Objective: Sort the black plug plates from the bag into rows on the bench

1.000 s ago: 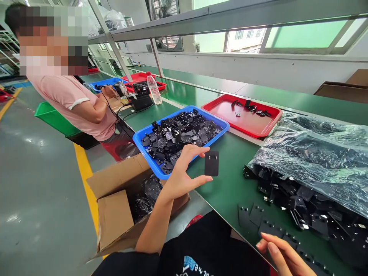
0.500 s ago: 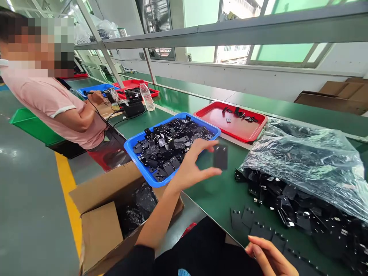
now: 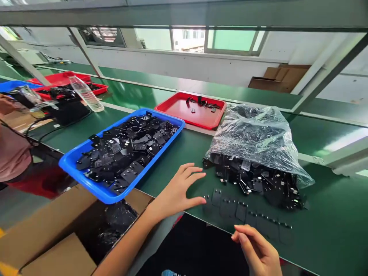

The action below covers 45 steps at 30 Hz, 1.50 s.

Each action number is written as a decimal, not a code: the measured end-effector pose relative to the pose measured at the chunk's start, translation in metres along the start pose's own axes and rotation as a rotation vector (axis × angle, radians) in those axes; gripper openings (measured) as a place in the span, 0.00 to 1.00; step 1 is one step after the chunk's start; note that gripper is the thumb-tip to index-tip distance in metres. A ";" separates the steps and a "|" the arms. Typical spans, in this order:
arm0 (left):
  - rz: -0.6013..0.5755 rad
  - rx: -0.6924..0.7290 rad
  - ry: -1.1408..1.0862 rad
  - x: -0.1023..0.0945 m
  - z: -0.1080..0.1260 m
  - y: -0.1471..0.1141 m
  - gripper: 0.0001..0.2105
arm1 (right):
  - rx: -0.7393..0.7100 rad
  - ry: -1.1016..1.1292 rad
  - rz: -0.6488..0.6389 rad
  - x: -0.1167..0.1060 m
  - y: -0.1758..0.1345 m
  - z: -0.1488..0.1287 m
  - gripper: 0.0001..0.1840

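Note:
My left hand (image 3: 179, 189) is over the green table with its thumb and fingers spread, and I see nothing between them. Just right of its thumb begins a row of thin black plates (image 3: 241, 211), each with small shiny studs along one edge. Near the front edge of the table, below that row, my right hand (image 3: 257, 247) has thumb and fingertips pinched together; whatever is in the pinch is too small or hidden to name. A heap of similar black plates (image 3: 258, 180) spills from a clear plastic bag (image 3: 255, 130) beyond the row.
Left of my hands stands a blue tray (image 3: 107, 197) full of black plates. Behind are a red tray (image 3: 172, 109) with a few small parts and a plastic bottle (image 3: 86, 94). An open cardboard box (image 3: 48, 226) sits below the table edge. A co-worker's sleeve (image 3: 13, 153) shows at left.
My view has swung right. The black plate that my left hand held is no longer between its fingers, and that hand has come down beside the row. My right hand stays pinched.

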<state>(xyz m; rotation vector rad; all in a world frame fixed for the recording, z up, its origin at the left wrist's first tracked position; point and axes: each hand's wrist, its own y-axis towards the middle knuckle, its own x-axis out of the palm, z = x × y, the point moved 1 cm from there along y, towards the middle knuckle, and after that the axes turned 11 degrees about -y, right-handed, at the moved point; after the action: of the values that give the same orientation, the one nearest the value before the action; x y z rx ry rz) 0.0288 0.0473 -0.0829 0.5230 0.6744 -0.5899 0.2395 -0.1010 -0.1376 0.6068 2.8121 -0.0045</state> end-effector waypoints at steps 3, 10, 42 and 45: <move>0.053 -0.174 0.003 0.032 -0.012 -0.033 0.31 | -0.146 -0.168 -0.050 -0.013 0.015 0.001 0.09; 0.070 -0.178 0.132 0.067 -0.010 -0.034 0.30 | -0.518 -0.868 -0.252 -0.012 0.050 -0.004 0.31; 0.167 0.078 -0.062 0.017 -0.002 -0.029 0.26 | -0.678 -0.776 -0.226 -0.002 0.062 -0.049 0.32; 0.170 0.104 -0.088 0.017 0.001 -0.028 0.27 | -0.710 -0.788 -0.186 -0.003 0.061 -0.054 0.31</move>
<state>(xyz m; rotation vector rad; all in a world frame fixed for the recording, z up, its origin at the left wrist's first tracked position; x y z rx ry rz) 0.0220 0.0205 -0.1012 0.6410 0.5118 -0.4868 0.2532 -0.0439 -0.0819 0.1148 1.8992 0.5600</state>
